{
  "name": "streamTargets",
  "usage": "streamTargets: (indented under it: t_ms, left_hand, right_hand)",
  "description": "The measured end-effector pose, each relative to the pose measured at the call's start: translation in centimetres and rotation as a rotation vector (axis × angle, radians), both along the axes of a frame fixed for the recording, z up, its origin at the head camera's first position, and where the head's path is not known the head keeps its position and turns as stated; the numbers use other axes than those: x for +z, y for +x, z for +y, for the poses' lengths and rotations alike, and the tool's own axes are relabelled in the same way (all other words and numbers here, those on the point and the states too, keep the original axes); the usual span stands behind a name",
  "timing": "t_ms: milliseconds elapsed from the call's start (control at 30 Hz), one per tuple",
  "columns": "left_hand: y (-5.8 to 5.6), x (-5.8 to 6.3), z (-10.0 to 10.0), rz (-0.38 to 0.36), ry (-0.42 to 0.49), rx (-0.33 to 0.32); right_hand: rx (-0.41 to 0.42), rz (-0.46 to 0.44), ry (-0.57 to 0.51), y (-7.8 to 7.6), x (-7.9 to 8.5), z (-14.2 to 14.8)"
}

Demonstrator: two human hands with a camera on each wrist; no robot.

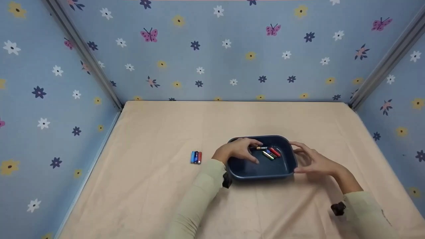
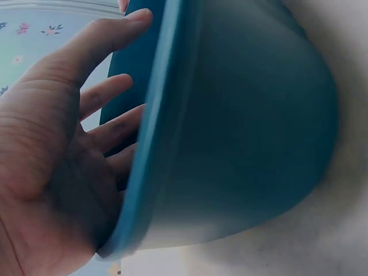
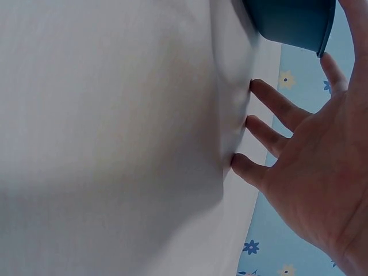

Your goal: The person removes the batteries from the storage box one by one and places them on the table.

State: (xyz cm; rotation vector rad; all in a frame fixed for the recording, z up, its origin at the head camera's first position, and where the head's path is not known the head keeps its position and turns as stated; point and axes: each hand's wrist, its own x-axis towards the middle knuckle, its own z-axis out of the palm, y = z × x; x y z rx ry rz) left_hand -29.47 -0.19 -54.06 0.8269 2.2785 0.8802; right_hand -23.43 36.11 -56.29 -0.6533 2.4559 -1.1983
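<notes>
A dark blue rectangular bin (image 1: 262,177) stands on the cloth-covered table. Inside it lie several batteries, among them a black one (image 1: 261,148), a red one (image 1: 275,152) and a green one (image 1: 268,155). My left hand (image 1: 240,149) reaches over the bin's left rim, its fingers spread loosely above the inside, close to the black battery. In the left wrist view the palm is beside the rim and holds nothing. My right hand (image 1: 315,162) is at the bin's right end, thumb and forefinger spread at the rim; in the right wrist view its other fingers are apart from the bin.
Left of the bin, three batteries lie side by side on the cloth: a light blue one (image 1: 193,157), a dark blue one (image 1: 196,157) and a red one (image 1: 199,157). Flower-patterned panels (image 1: 212,66) enclose the table at the back and sides.
</notes>
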Motion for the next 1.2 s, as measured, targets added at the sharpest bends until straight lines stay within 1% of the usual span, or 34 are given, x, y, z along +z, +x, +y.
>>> streamTargets:
  t_ms: [167, 267, 433, 700, 800, 967, 1200]
  left_hand:
    - [0.1, 0.2, 0.3, -0.022, 0.009, 0.019]
    - [0.0, 0.2, 0.6, -0.018, 0.002, 0.026]
    - [0.0, 0.0, 0.8, -0.004, -0.022, 0.023]
    - [-0.2, -0.4, 1.1, -0.016, -0.020, 0.016]
    - [-0.3, -0.4, 1.1, -0.041, -0.003, 0.015]
    - [-0.6, -0.2, 1.0, -0.110, 0.034, 0.006]
    - [-0.8, 0.0, 1.1, -0.234, 0.070, 0.029]
  right_hand:
    - [-0.009, 0.002, 0.007, 0.0, 0.1, -0.2]
    - [-0.012, 0.001, 0.011, 0.0, 0.1, -0.2]
    - [-0.009, 0.001, 0.007, 0.0, 0.1, -0.2]
    - [-0.010, -0.007, 0.008, -0.1, 0.2, -0.1]
    - [-0.010, -0.008, 0.010, -0.1, 0.1, -0.1]
    - [-0.005, -0.009, 0.007, -0.2, 0.1, -0.1]
    - [-0.005, 0.003, 0.024, -0.2, 0.2, -0.2]
